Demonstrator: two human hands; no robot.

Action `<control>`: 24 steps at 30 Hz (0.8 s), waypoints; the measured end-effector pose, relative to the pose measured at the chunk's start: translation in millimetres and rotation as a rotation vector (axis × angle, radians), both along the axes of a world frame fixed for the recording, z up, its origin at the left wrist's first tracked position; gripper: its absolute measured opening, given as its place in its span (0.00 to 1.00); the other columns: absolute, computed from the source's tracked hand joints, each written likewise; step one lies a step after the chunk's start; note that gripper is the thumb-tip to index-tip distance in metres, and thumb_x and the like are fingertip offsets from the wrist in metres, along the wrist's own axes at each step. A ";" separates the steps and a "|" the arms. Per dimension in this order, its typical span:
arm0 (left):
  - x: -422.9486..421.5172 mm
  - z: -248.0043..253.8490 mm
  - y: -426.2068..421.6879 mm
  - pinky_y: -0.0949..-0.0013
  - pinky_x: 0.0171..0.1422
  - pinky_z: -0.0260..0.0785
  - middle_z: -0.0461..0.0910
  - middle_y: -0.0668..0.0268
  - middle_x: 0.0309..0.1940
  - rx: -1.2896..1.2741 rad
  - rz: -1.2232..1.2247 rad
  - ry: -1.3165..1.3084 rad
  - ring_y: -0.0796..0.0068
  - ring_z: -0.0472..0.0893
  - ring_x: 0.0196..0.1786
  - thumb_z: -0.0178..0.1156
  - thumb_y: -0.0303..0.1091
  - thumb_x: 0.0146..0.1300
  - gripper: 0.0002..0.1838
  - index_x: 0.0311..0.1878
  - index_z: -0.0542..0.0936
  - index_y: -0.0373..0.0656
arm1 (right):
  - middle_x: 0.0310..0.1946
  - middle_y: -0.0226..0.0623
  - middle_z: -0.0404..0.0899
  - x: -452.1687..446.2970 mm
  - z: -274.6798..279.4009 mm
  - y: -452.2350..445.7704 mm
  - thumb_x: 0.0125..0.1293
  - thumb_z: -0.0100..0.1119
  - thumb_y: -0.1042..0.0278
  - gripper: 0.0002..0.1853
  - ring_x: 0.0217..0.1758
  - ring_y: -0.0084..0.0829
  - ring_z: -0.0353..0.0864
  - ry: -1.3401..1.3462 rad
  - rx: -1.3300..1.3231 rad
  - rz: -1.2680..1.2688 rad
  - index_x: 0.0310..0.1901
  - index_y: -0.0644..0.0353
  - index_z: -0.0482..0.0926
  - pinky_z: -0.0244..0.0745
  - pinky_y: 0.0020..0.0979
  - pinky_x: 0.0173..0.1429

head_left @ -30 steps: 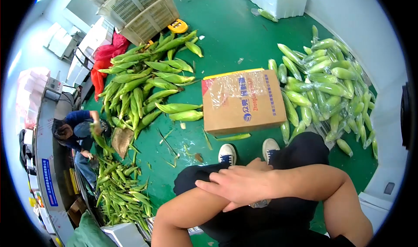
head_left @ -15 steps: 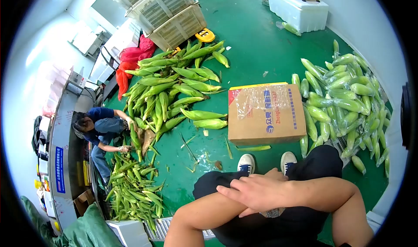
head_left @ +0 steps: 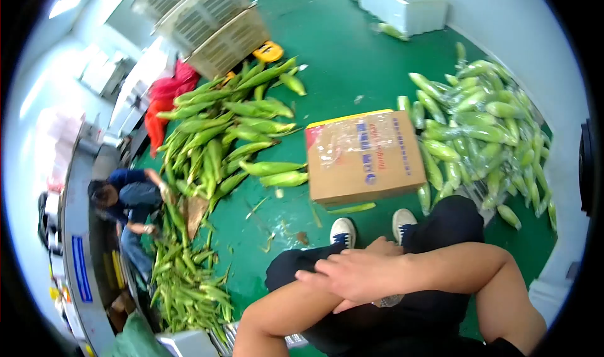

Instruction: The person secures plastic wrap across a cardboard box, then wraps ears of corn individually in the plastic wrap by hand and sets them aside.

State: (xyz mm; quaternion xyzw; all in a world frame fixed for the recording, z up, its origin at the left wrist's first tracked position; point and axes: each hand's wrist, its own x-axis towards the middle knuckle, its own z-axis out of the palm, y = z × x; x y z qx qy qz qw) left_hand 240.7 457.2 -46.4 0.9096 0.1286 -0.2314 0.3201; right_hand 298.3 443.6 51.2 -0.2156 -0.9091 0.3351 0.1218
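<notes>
My right hand [head_left: 349,275] lies flat across my left forearm, its fingers stretched out and holding nothing. Beneath the right wrist, only a small part of my left hand [head_left: 385,247] shows over my lap; its fingers are hidden. A shiny band [head_left: 388,301] shows just below the crossed wrists. In front of my shoes [head_left: 343,232] sits a taped cardboard box [head_left: 402,162], apart from both hands. Clear-wrapped corn ears [head_left: 484,115] are heaped to the right of it. Corn in green husks [head_left: 211,130] lies piled on its left.
At the left, a crouching person [head_left: 135,196] has both hands at husked corn. Green husks or ears [head_left: 189,288] are heaped in front of that person. Stacked crates [head_left: 229,42] stand at the back beside a red bag [head_left: 170,93]. A white foam box [head_left: 409,8] is farther back.
The view has swung slightly, so the box, piles and crates sit farther left and the back objects higher. My hands keep the same crossed pose.
</notes>
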 end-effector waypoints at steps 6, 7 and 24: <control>4.6 15.8 0.9 0.59 0.66 0.71 0.82 0.67 0.60 0.137 -0.190 0.115 0.64 0.81 0.64 0.66 0.42 0.66 0.19 0.58 0.83 0.49 | 0.52 0.48 0.74 -0.2 -6.1 -6.0 0.56 0.81 0.51 0.57 0.52 0.47 0.80 -0.015 0.002 -0.022 0.80 0.63 0.55 0.79 0.43 0.54; 5.4 20.4 2.2 0.59 0.66 0.71 0.82 0.67 0.60 0.132 -0.204 0.136 0.64 0.80 0.64 0.66 0.42 0.66 0.19 0.58 0.83 0.49 | 0.52 0.48 0.74 0.6 -8.1 -7.2 0.55 0.81 0.51 0.58 0.52 0.47 0.80 -0.022 0.006 -0.033 0.80 0.64 0.54 0.79 0.42 0.54; 11.1 43.2 5.1 0.59 0.66 0.70 0.83 0.64 0.58 0.134 -0.275 0.075 0.64 0.79 0.64 0.64 0.42 0.66 0.18 0.56 0.84 0.49 | 0.53 0.48 0.76 2.6 -10.4 -10.0 0.57 0.79 0.50 0.57 0.51 0.47 0.81 -0.020 0.032 -0.029 0.80 0.64 0.54 0.79 0.43 0.56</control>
